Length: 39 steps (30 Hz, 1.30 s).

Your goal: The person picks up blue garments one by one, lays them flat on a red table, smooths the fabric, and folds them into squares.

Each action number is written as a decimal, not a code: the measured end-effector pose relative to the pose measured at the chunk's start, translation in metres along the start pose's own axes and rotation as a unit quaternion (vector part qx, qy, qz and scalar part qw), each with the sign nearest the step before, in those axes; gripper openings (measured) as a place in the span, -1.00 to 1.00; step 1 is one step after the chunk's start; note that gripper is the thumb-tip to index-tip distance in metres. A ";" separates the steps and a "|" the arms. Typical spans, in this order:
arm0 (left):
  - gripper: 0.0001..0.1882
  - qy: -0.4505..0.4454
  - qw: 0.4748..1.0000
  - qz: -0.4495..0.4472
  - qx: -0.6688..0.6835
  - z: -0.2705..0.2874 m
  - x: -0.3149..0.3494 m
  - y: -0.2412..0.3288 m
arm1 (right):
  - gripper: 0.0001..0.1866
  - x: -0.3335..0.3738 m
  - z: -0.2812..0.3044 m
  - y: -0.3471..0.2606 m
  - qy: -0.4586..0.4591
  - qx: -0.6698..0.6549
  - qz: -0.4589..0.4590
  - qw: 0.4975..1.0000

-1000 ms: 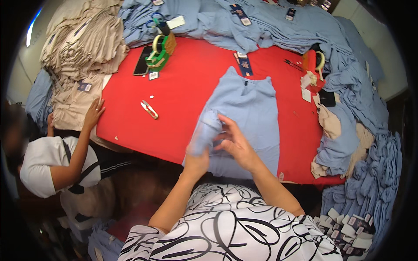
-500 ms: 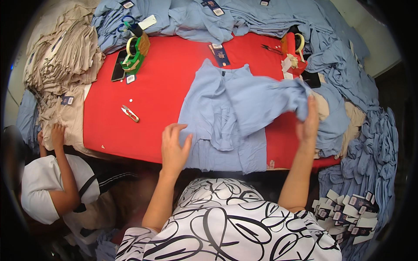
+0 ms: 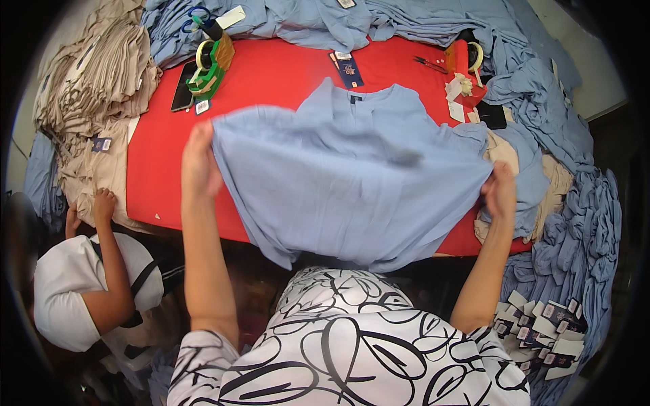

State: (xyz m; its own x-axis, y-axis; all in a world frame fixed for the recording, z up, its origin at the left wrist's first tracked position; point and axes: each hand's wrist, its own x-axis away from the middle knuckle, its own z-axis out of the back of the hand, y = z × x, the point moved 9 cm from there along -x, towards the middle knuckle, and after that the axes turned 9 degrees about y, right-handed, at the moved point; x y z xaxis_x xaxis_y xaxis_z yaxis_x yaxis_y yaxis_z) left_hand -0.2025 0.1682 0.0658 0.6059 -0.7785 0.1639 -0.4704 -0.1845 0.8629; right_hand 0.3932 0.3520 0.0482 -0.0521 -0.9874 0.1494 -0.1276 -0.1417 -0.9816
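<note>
A light blue shirt [image 3: 338,183] is stretched wide between my two hands over the front of the red table. My left hand [image 3: 202,159] is closed on its left edge, lifted a little off the surface. At the other side my right hand [image 3: 500,188] grips the cloth near the table's right end. The collar lies away from me, with a small dark label inside it. The shirt's lower edge hangs past the table's front edge, near my body. Motion blurs the middle of the cloth.
On the red tabletop [image 3: 267,74] stand a green tape dispenser [image 3: 211,71] and a red one [image 3: 464,68]. Navy tags [image 3: 349,70] lie beyond the collar. Piles of beige garments [image 3: 101,74] and blue garments [image 3: 562,122] surround it. A co-worker [image 3: 95,291] handles beige cloth at left.
My left hand has moved up and left and taken hold of the shirt. The folded shirt is now spread wide between both hands. My right hand has come slightly lower and outward.
</note>
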 end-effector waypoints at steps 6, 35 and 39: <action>-0.63 -0.013 0.988 -0.128 -0.085 -0.035 -0.121 0.099 | -0.77 -0.092 -0.085 -0.100 -0.036 -0.091 0.159 0.982; -0.84 -0.084 0.721 -0.225 -0.650 0.060 0.136 -0.017 | -0.87 0.136 -0.041 0.015 -0.097 0.507 0.321 0.794; -0.92 -0.096 0.807 -0.128 -0.568 0.075 0.126 -0.016 | -0.83 0.126 -0.027 0.029 -0.152 0.556 0.293 0.763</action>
State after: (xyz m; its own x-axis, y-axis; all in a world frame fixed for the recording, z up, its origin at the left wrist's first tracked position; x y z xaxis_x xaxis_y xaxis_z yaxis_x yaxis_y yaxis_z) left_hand -0.1671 0.0278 0.0371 0.4275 -0.9011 -0.0728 0.6136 0.2301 0.7553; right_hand 0.3558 0.2259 0.0421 0.4760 -0.8511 -0.2217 0.7568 0.5248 -0.3897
